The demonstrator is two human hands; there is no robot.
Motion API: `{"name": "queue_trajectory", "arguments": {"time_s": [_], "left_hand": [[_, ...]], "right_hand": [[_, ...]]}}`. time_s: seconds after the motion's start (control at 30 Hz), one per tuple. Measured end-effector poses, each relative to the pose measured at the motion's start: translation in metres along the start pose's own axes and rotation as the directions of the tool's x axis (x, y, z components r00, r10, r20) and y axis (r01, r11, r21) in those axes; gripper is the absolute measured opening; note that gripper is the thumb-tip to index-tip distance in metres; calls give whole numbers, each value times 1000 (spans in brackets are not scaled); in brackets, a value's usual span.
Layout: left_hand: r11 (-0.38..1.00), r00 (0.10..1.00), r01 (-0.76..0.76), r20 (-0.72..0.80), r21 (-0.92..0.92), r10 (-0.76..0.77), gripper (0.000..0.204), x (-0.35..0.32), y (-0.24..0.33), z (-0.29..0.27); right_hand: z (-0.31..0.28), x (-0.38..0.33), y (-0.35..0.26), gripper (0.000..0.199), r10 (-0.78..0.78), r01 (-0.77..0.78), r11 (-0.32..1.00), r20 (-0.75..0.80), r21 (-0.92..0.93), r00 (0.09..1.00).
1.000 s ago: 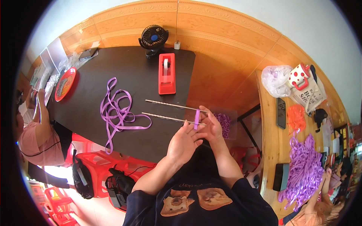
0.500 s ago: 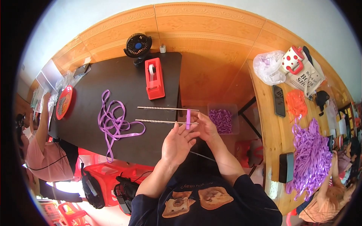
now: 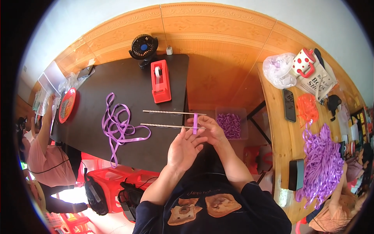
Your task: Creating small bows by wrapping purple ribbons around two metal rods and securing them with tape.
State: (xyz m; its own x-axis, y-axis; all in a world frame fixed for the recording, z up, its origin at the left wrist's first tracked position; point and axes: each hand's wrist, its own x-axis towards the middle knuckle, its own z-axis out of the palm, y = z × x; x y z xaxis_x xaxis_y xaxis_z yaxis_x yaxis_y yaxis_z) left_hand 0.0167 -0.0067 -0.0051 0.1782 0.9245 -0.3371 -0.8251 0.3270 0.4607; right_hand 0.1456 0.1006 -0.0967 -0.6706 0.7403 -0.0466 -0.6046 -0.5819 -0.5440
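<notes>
Tables come to two in my feed: one dark table [image 3: 89, 103] at ten o'clock from the hands, one wooden table [image 3: 280, 156] at three. I count one heap of purple ribbon [image 3: 321, 163] on the wood, one loose ribbon [image 3: 119, 125] at nine, one clear box [image 3: 244, 126] of purple bits at two, and one red tape dispenser [image 3: 160, 89] at eleven. My left hand [image 3: 180, 151] lies palm up, fingers loosely spread, thumb tip by the nearer of two sticks [image 3: 163, 125]. My right hand [image 3: 213, 132] curls its fingers at the sticks' three-o'clock ends; whether they pinch, I cannot tell. One purple band [image 3: 195, 121] crosses both sticks beside those fingers.

Whether the band goes right round is hidden from me. Two co-workers, near nine and four, are partly cut off by the rim. The sticks jut past the dark table's three-o'clock edge, into the gap between tables.
</notes>
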Motion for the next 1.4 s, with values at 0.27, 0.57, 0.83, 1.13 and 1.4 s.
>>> {"name": "queue_trajectory", "arguments": {"time_s": [0.27,0.57,0.83,1.13,1.4], "left_hand": [[999,1000,-2,25,-33,3,52,1,-1,-5],[999,1000,-11,10,-33,11,51,0,-1,-5],[999,999,-1,40,-44,2,51,3,-5,-13],[1000,1000,0,10,-30,1,52,2,-2,-9],[1000,1000,9,-6,-18,-9,54,0,-1,-5]], "right_hand": [[5,13,1,22,63,-55,988,49,-144,997],[9,19,-6,10,126,-111,973,63,-200,990],[20,12,-12,31,148,-172,956,-116,-239,982],[44,-11,-22,61,-102,40,974,-270,-225,957],[50,4,-27,69,-142,7,885,-255,-466,956]]}}
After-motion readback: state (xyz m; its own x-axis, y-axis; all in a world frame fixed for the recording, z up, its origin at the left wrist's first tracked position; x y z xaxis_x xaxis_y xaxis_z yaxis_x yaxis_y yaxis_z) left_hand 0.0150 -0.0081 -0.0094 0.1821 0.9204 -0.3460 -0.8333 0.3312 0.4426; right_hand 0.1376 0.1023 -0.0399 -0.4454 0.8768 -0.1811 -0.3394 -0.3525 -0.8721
